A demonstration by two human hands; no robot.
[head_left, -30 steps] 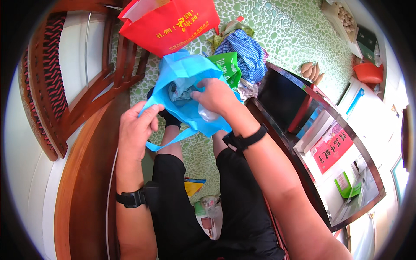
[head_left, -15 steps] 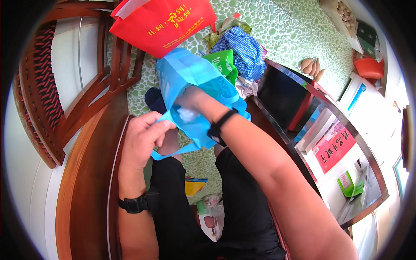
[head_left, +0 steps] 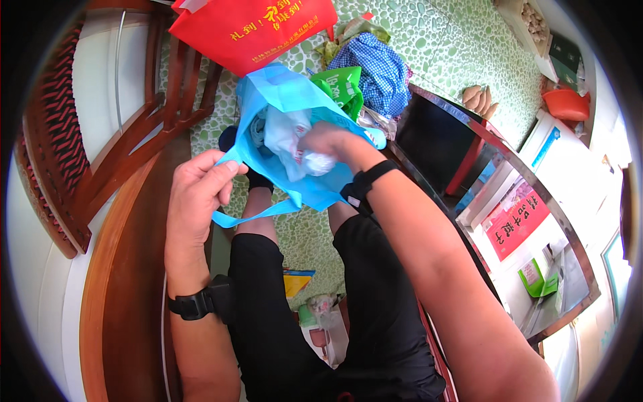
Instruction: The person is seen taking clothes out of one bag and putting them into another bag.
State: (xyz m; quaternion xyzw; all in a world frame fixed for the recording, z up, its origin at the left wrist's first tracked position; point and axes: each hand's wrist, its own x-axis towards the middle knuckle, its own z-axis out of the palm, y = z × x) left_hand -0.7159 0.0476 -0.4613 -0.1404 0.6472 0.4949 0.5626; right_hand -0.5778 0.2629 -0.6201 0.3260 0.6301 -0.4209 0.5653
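A light blue cloth tote bag (head_left: 278,90) gapes in front of my knees. My left hand (head_left: 197,191) is closed, thumb against fingers, pinching the bag's left rim, with a handle loop hanging below. Inside the mouth, my right hand (head_left: 335,144) is curled at a crumpled white plastic bag (head_left: 284,137). Its fingers are blurred and partly hidden by the plastic. Pale folded plastic shows deeper in the tote, beside the white bag.
Beyond stands a red gift bag (head_left: 254,33); a green packet (head_left: 341,87) and blue checked cloth (head_left: 378,74) lie beside it. At right is a glass-topped, metal-edged table (head_left: 569,234); at left, wooden chairs (head_left: 50,134). Brown tubers (head_left: 479,100) and a red basin (head_left: 567,105) are farther off.
My right hand has drawn back toward the bag's mouth, and much more of the white plastic bag shows. The left hand, still pinching the rim, has shifted left and pulled the mouth wider.
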